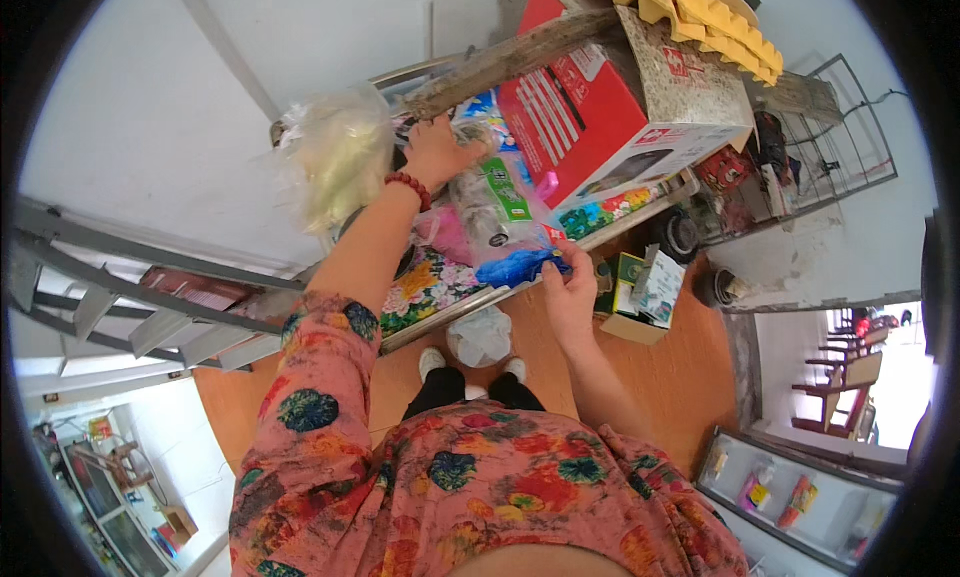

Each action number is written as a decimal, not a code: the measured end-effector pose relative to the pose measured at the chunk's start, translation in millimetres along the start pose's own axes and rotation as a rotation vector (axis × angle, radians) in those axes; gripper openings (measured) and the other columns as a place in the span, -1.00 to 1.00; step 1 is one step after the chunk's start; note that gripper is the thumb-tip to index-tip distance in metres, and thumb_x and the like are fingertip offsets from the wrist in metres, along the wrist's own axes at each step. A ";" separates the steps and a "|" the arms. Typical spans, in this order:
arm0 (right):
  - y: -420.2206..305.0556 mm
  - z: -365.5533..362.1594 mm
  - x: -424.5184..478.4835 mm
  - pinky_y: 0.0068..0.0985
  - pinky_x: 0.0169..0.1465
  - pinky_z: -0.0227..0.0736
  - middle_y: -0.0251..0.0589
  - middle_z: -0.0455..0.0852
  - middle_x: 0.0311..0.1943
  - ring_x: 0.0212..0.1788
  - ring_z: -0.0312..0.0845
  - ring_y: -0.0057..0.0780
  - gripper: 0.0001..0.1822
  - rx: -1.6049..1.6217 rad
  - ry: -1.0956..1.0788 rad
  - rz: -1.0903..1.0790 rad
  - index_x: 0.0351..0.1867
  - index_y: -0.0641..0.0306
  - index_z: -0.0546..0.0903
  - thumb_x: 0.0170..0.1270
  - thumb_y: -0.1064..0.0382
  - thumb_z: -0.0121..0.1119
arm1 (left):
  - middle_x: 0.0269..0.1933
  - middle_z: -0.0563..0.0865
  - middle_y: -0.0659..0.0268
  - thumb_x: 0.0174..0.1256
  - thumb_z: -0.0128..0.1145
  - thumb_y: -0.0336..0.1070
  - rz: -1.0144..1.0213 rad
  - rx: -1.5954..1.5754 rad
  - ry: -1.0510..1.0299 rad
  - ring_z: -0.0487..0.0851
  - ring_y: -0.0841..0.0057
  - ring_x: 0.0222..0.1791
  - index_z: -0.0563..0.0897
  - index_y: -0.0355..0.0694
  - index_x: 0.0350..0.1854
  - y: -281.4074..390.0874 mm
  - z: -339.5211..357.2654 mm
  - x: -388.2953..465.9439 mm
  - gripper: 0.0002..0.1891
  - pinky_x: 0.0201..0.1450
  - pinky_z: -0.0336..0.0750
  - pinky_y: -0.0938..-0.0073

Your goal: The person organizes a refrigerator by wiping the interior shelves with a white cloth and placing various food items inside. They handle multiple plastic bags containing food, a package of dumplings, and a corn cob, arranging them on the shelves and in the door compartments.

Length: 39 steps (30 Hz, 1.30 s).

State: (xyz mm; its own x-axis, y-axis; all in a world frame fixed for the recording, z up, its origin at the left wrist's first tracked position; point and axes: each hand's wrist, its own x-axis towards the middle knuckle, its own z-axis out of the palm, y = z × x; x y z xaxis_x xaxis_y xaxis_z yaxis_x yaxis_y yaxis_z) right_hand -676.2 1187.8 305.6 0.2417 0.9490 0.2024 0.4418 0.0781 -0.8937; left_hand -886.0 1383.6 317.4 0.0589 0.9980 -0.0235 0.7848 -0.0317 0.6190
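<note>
With thumb and fingers, my right hand (570,292) pinches the edge of a blue printed plastic packet (517,268) at the front of a table. Farther back, my left hand (439,153) reaches in below a wooden plank (510,63); its fingertips are partly hidden, and whether they grip anything is unclear. Between my hands lies a clear plastic package (487,202) with a green label. Beside it is a pink bag (444,233). A bulging translucent bag (337,157) with pale yellowish contents stands left of my left hand. Flower-patterned covering (427,288) shows on the table.
A large red and white carton (574,119) stands at the back right, with yellow egg trays (690,14) above. On the floor are a lined bin (480,337) by my feet and a small open box (637,299). Metal stairs (150,292) rise at left.
</note>
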 end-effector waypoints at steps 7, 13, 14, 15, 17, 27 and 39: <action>-3.4 5.4 -5.1 -0.67 -0.24 0.38 -0.21 0.47 -0.10 -0.19 0.42 -0.57 -0.62 -0.021 -0.039 -0.010 0.00 0.32 0.45 0.09 0.44 0.12 | 0.14 0.48 -0.03 -0.27 0.29 0.26 0.035 -0.017 -0.076 0.41 0.14 0.17 0.30 -0.33 0.20 -12.7 23.8 14.8 -0.02 0.23 0.16 0.18; -19.0 9.9 4.8 -0.25 0.10 0.26 0.11 0.48 -0.04 0.02 0.35 0.01 -0.63 -0.131 -0.053 -0.051 -0.09 0.41 0.46 -0.01 0.40 0.14 | 0.03 0.57 0.04 -0.18 0.34 0.04 0.016 0.004 0.108 0.50 0.11 0.05 0.41 -0.24 0.11 -10.3 21.6 4.1 -0.24 0.08 0.27 0.21; -17.6 9.6 7.0 -0.25 0.10 0.25 0.11 0.48 -0.04 0.02 0.35 0.02 -0.63 -0.138 -0.054 -0.084 -0.09 0.41 0.46 -0.01 0.41 0.14 | 0.02 0.58 0.05 -0.16 0.33 0.01 -0.016 -0.008 0.123 0.50 0.11 0.04 0.42 -0.21 0.11 -17.2 29.0 5.8 -0.28 0.06 0.28 0.21; -16.1 8.1 9.6 -0.25 0.10 0.25 0.10 0.48 -0.04 0.02 0.35 0.02 -0.62 -0.148 -0.052 -0.116 -0.09 0.41 0.46 -0.02 0.41 0.15 | 0.02 0.58 0.07 -0.14 0.33 -0.03 -0.046 -0.023 0.134 0.51 0.10 0.03 0.43 -0.17 0.10 -12.8 27.7 3.8 -0.32 0.04 0.30 0.21; -17.4 6.4 12.1 -0.25 0.10 0.25 0.10 0.48 -0.04 0.01 0.35 0.02 -0.62 -0.143 -0.067 -0.136 -0.09 0.41 0.47 -0.03 0.42 0.15 | -0.02 0.59 0.11 -0.10 0.31 -0.14 -0.091 0.006 0.149 0.50 0.11 0.01 0.43 -0.12 0.07 -5.4 23.9 -2.1 -0.40 -0.03 0.32 0.19; -12.7 -12.6 9.1 -0.35 -0.02 0.36 0.01 0.55 -0.15 -0.12 0.46 -0.11 -0.67 0.061 -0.114 0.008 -0.12 0.40 0.48 0.01 0.43 0.15 | -0.09 0.58 0.21 -0.03 0.23 -0.39 0.297 -0.241 0.382 0.51 0.26 -0.11 0.47 -0.14 0.01 65.5 3.6 -85.0 -0.54 -0.07 0.36 0.23; 39.5 -42.0 23.0 -0.48 -0.35 0.36 -0.36 0.50 -0.39 -0.37 0.41 -0.54 -0.77 0.610 -0.005 0.658 -0.21 0.15 0.48 0.17 0.13 0.15 | -0.12 0.63 0.30 0.27 0.00 -0.45 -0.152 -1.355 -0.062 0.59 0.58 -0.14 0.51 -0.32 -0.02 61.4 -30.1 -206.8 -0.75 -0.06 0.49 0.52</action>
State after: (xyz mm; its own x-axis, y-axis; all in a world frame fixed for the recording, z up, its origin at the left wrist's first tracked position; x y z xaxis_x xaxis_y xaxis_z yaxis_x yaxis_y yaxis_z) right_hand -616.9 1199.9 291.8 0.2796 0.8603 -0.4263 -0.3212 -0.3346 -0.8859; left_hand -868.6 1176.9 383.9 0.0829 0.9815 -0.1723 -0.4266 0.1912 0.8840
